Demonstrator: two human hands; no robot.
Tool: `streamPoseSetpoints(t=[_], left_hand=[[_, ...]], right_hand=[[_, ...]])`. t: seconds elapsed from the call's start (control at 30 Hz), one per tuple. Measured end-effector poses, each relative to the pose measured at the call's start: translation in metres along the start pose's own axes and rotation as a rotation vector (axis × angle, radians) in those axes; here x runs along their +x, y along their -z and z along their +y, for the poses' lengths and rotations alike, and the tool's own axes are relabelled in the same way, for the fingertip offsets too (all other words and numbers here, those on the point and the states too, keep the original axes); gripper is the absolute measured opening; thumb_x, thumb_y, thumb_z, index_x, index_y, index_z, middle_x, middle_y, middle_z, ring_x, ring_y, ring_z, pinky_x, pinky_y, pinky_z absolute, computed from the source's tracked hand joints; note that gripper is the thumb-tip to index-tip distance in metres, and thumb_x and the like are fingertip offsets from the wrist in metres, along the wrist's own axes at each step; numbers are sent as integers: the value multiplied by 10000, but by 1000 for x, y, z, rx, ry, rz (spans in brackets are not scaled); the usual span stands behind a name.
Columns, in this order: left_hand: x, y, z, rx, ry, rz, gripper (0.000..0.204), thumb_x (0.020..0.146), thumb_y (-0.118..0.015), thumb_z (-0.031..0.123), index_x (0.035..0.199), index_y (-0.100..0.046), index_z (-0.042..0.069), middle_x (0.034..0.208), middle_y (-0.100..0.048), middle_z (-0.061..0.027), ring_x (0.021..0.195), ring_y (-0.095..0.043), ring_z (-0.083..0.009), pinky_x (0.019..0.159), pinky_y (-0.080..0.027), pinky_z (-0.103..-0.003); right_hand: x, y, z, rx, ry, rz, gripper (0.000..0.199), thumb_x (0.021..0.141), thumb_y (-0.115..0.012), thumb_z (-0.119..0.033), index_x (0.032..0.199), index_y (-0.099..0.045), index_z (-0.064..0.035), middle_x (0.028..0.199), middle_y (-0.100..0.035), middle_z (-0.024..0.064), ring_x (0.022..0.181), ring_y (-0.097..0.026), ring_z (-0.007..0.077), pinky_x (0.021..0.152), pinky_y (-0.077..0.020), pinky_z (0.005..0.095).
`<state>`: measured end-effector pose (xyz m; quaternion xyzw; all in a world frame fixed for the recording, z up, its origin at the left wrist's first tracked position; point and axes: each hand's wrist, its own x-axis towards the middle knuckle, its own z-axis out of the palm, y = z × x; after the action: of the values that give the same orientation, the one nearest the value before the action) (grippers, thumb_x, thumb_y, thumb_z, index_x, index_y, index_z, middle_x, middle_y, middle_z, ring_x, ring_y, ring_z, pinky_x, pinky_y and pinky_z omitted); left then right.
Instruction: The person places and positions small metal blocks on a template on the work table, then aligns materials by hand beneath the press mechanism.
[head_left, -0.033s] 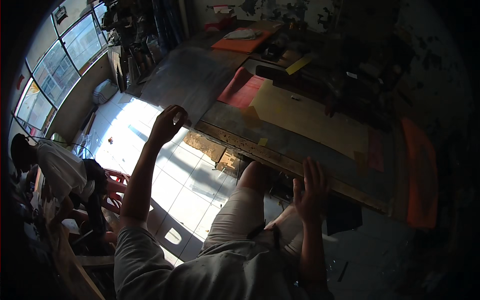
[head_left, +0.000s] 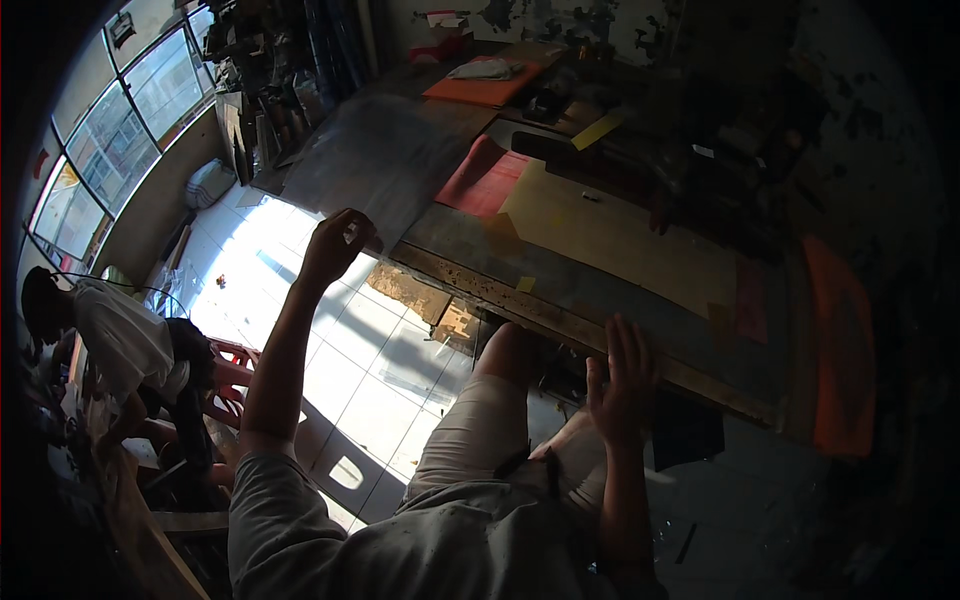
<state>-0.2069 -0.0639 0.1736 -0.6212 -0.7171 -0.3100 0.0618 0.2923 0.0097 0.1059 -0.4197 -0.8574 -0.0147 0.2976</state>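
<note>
My left hand is raised beside the table's left front corner, over the bright tiled floor. Its fingers curl round toward the thumb, leaving a small gap; what they pinch, if anything, is too dark to make out. At the table's front edge rests my right hand, its fingers stretched out flat and the thumb apart, holding nothing. A long tan sheet lies on the table beyond that hand. Red sheet material sits at the tan sheet's left end, with an orange-brown patch near its corner.
A dark, smooth board extends the work surface to the far left. Orange sheets lie at the back, and an orange piece hangs at the right end. On the left, another person bends over near a red chair.
</note>
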Motion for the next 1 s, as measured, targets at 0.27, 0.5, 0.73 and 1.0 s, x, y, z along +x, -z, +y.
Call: streamPoseSetpoints(t=[0.27, 0.5, 0.73, 1.0], left_hand=[[20, 7, -22, -445, 192, -117, 204, 967, -774, 120, 1142, -757, 15, 1017, -797, -97, 914, -757, -170, 816, -596, -325], [20, 3, -5, -209, 69, -199, 150, 1054, -647, 123, 1144, -699, 14, 990, -770, -131, 961, -756, -213, 853, -572, -351], [34, -9, -22, -340, 225, 260, 219, 1059, -541, 55, 1228, -679, 37, 913, -739, -69, 871, -735, -145, 756, -571, -294], [129, 30, -122, -914, 502, 189, 355, 1116, -563, 299, 1321, -655, 24, 1174, -763, -125, 968, -769, -246, 845, -615, -372]], right_hand=[[-1, 2, -5, -36, 17, 2, 628, 1053, -593, -365, 1604, -450, -98, 1638, -476, 94, 1508, -437, 320, 1219, -327, 559], [-1, 2, -4, -31, 8, 13, 634, 1048, -593, -366, 1602, -451, -90, 1638, -477, 91, 1506, -438, 329, 1207, -330, 570], [-1, 2, -4, -51, 14, 10, 623, 1054, -583, -369, 1595, -458, -88, 1634, -483, 89, 1496, -453, 331, 1191, -355, 553], [-2, 6, -4, -91, 10, 24, 626, 1049, -588, -373, 1594, -462, -91, 1630, -486, 89, 1488, -460, 328, 1193, -352, 544]])
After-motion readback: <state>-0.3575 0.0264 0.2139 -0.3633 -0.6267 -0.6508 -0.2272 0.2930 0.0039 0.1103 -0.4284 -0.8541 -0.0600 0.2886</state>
